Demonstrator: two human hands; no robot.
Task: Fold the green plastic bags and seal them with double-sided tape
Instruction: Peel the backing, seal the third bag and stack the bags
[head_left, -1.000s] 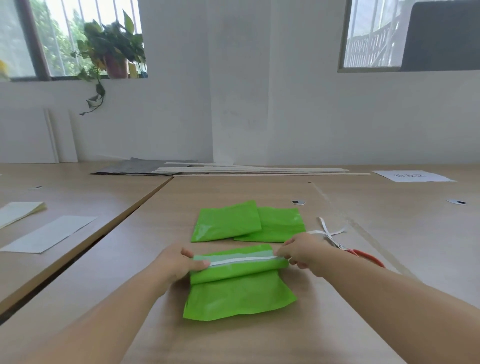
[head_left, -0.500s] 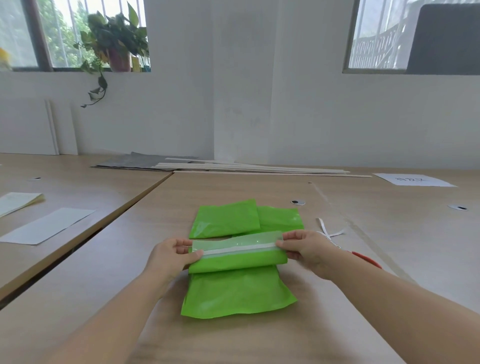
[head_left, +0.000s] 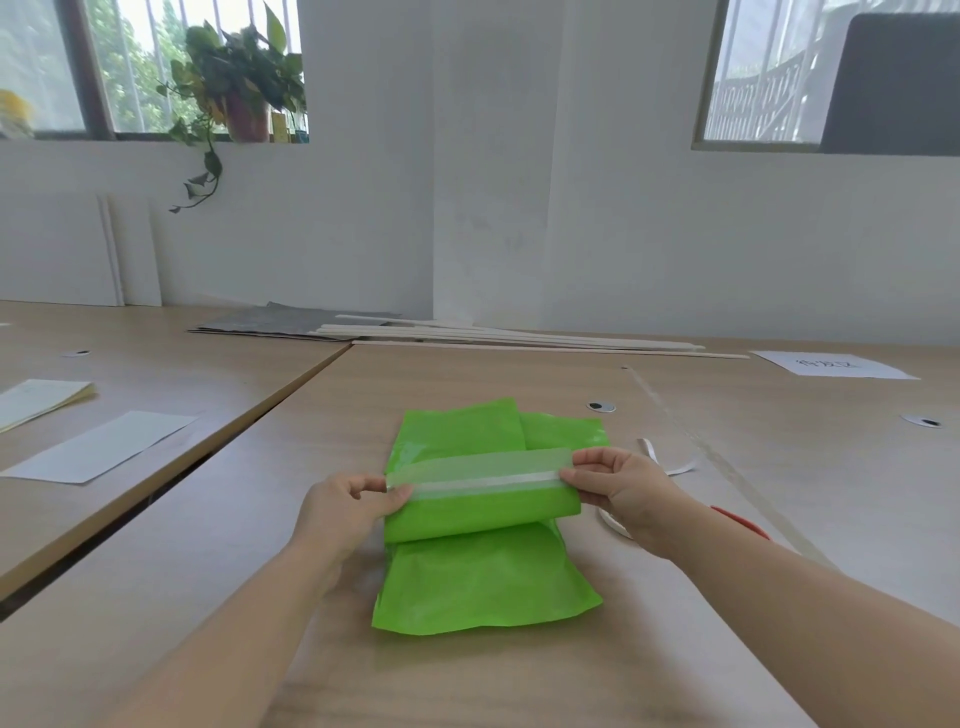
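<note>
1. The green bag (head_left: 488, 577) lies near the middle of our table (head_left: 519, 686). Its near half is flat on the wood. Its far half curls up off the surface, topped by a pale flap with a white tape strip (head_left: 483, 480) running along it.
2. Our left hand (head_left: 343, 512) pinches the flap's left end between thumb and fingers. Our right hand (head_left: 623, 488) pinches the right end the same way.
3. The bag's near edge sits well in from the table front, with bare wood before it and on both sides.
4. Just behind the raised flap lie two folded bags (head_left: 457, 428), overlapping, the left one on top. They close off the room directly ahead.
5. Near our right hand lie loose white strips (head_left: 670, 462). A white ring (head_left: 613, 522) is partly hidden under the wrist, and a red handle (head_left: 743, 522) is mostly hidden behind the forearm.
6. To the left, a dark gap (head_left: 208, 447) separates our table from the next one, where a white sheet (head_left: 104, 447) lies.
7. Long wooden slats (head_left: 519, 338) lie along the far edge by the wall, and a labelled paper (head_left: 831, 364) lies at far right.
</note>
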